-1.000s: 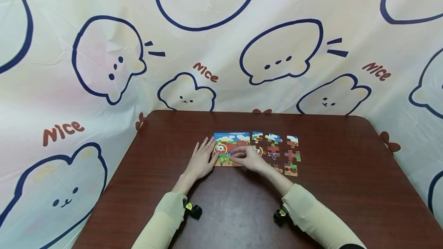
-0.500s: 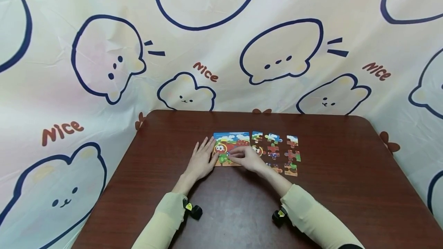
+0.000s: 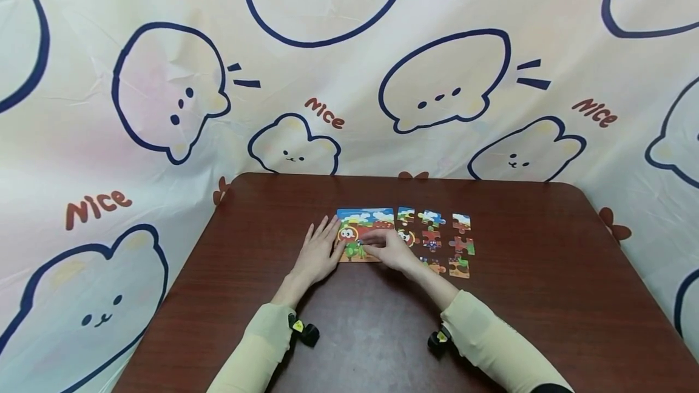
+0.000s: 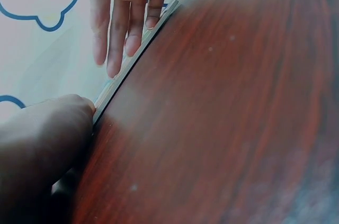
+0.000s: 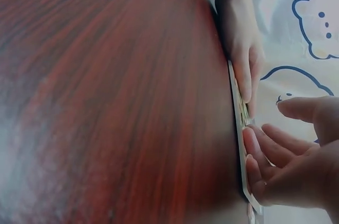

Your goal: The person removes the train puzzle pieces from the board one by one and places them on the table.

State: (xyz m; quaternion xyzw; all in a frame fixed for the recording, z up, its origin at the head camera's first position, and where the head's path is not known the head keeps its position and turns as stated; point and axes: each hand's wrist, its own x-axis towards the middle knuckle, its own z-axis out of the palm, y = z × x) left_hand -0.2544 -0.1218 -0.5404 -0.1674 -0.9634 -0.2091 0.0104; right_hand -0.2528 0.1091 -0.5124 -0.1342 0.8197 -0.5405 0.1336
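A colourful jigsaw puzzle board [image 3: 366,219], printed with sky, clouds and a cartoon creature, lies flat on the table. My left hand [image 3: 318,252] rests on its left edge with fingers spread, the thumb along the picture. Over the board's right half is my right hand [image 3: 394,251], fingertips down at the middle of the picture. In the right wrist view, that hand's thumb stands apart from its bent fingers [image 5: 254,152], which rest at the board's surface. No piece shows between thumb and fingers. The right hand hides part of the board's lower right.
Several loose jigsaw pieces [image 3: 431,239] lie in rough columns just right of the board, partly behind the right forearm. The brown wooden table [image 3: 371,332] extends all around. A patterned cloth [image 3: 349,77] hangs behind its far edge.
My right hand has shifted slightly left over the board, its fingertips moving nearer the left thumb. The left hand, board and loose pieces stay in place.
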